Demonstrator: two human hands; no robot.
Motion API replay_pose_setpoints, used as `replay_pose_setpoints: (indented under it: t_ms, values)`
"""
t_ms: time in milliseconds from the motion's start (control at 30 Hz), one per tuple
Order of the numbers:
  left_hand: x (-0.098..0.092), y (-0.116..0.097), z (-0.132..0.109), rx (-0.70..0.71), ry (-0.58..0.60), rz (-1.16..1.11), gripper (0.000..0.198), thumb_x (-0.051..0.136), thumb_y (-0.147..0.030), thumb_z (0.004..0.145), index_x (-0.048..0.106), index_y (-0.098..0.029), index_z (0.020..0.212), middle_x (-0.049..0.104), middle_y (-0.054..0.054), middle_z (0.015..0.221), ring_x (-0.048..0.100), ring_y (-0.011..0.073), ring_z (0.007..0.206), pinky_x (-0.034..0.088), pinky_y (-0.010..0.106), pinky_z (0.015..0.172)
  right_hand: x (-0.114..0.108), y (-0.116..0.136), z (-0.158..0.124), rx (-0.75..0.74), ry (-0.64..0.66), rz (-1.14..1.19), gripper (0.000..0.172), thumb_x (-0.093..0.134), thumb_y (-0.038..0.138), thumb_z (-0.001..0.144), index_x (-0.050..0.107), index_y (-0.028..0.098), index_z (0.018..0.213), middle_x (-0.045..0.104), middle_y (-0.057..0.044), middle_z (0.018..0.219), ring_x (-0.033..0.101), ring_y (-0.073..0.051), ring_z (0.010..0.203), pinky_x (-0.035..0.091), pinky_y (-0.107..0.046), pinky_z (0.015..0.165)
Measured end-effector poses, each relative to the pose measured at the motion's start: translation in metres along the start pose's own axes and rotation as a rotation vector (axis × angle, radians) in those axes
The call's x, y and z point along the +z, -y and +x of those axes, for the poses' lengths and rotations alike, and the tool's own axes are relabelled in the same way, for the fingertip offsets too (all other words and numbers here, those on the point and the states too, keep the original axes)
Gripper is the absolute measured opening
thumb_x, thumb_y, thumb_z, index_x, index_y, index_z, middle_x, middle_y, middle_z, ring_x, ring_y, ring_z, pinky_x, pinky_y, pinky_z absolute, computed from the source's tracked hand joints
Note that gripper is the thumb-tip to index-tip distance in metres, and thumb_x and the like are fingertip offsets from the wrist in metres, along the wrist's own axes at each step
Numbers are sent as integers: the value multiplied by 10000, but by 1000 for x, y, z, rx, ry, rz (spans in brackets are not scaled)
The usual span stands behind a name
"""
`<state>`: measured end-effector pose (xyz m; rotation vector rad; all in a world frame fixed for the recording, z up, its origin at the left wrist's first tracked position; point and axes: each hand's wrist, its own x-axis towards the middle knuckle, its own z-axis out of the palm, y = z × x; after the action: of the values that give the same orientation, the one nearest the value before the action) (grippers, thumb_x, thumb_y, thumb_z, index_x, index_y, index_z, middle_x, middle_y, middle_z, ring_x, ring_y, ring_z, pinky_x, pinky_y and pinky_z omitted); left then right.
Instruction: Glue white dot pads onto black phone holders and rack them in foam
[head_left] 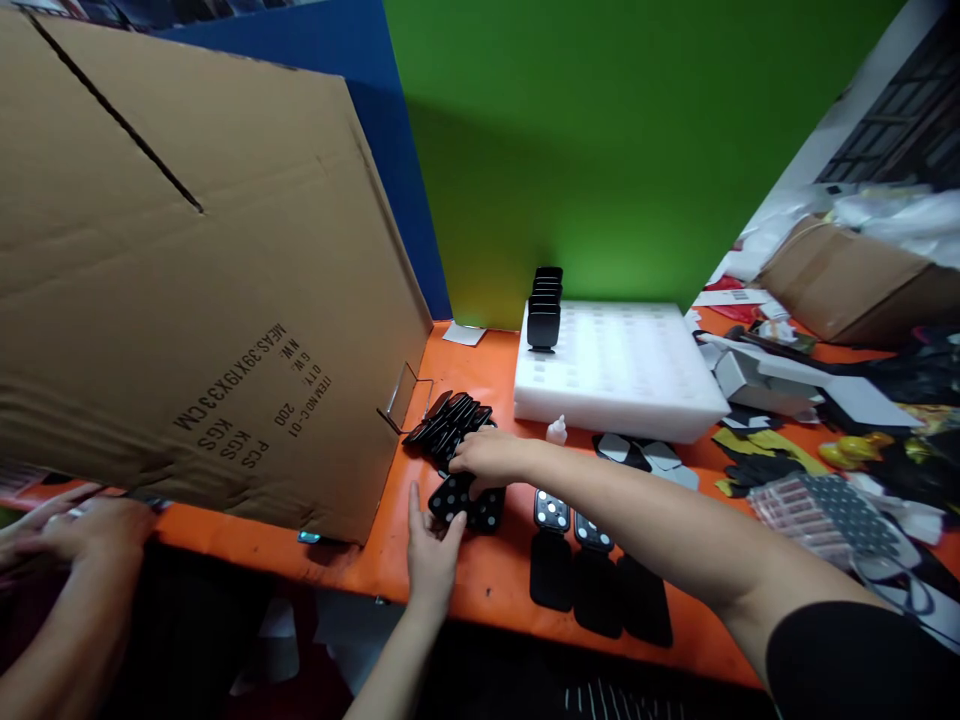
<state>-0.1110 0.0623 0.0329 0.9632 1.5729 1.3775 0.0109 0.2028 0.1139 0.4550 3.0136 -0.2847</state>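
My left hand (433, 545) lies on the orange table (495, 575) with fingers stretched out, its fingertips touching a black flat piece with white dots (466, 503). My right hand (491, 455) reaches across from the right, fingers curled over the far edge of that dotted piece, right beside a pile of black flat parts (448, 422). Two more dotted pieces (571, 520) lie to the right, with black pads (596, 592) below them near the table's front edge.
A big cardboard box (187, 290) tilts over the left. Another person's hands (71, 530) are at its lower left. A white foam tray (622, 370) holds upright black parts (544, 310). A small white bottle (556, 431) stands before it. Clutter and another box (847, 280) fill the right.
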Motion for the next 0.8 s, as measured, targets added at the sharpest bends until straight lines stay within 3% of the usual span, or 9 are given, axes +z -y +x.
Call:
replay_pose_setpoints:
  t_ms: [133,267,333,400,467,533,633,733,800]
  values:
    - [-4,-30,5,-101,-4,-296,483,631,-324,722,497,-153,1154,573,99,1123,538,220,1048,430,342,903,-22,9,-3,59,-144,186,375,619,463,681,574,208,952,611,-45,926,537,-207,867,348,-262,643]
    - [-2,-58,3,-217,66,-352,510,697,-320,654,528,-191,1117,571,87,1132,568,235,995,508,327,766,-25,21,-18,285,-254,515,378,613,501,672,574,186,876,618,-19,822,553,-160,714,351,-222,562]
    - [-1,-65,-2,-263,135,-310,497,704,-324,647,550,-167,1093,594,97,1091,579,246,971,519,316,733,-20,24,-43,484,-421,689,347,617,467,683,573,189,885,629,-14,837,564,-162,729,380,-227,587]
    - [0,-66,-7,-317,172,-345,461,709,-303,644,578,-130,1050,628,102,1018,595,245,934,521,307,729,-9,25,-85,683,-642,851,321,576,436,731,563,193,940,635,-21,907,576,-173,797,416,-251,658]
    - [1,-63,-11,-390,135,-458,379,695,-256,660,603,-110,998,650,93,959,609,222,904,520,283,738,9,29,-141,854,-834,965,328,484,431,798,534,200,1025,624,-30,989,576,-181,868,435,-277,724]
    - [4,-59,-12,-474,41,-560,263,650,-197,697,619,-117,946,659,74,925,627,179,842,530,235,682,39,40,-201,1079,-936,951,318,437,437,818,545,199,1000,630,-34,972,578,-195,890,443,-297,748]
    - [15,-50,-11,-583,-27,-596,136,581,-96,721,621,-131,845,658,34,857,631,117,698,521,171,535,97,70,-271,1386,-877,854,317,410,456,815,566,185,867,653,-46,815,611,-216,810,468,-321,716]
    - [36,-44,-12,-636,18,-569,149,574,-22,686,604,-138,773,636,-10,778,612,86,623,507,152,484,145,95,-295,1473,-802,751,308,411,435,808,540,196,952,664,-60,838,633,-222,797,489,-322,668]
    - [52,-43,-16,-638,92,-555,191,576,-27,689,603,-158,825,634,-9,836,611,91,647,508,161,492,158,101,-290,1490,-736,665,360,372,412,826,488,198,1092,665,-74,898,638,-222,821,490,-323,662]
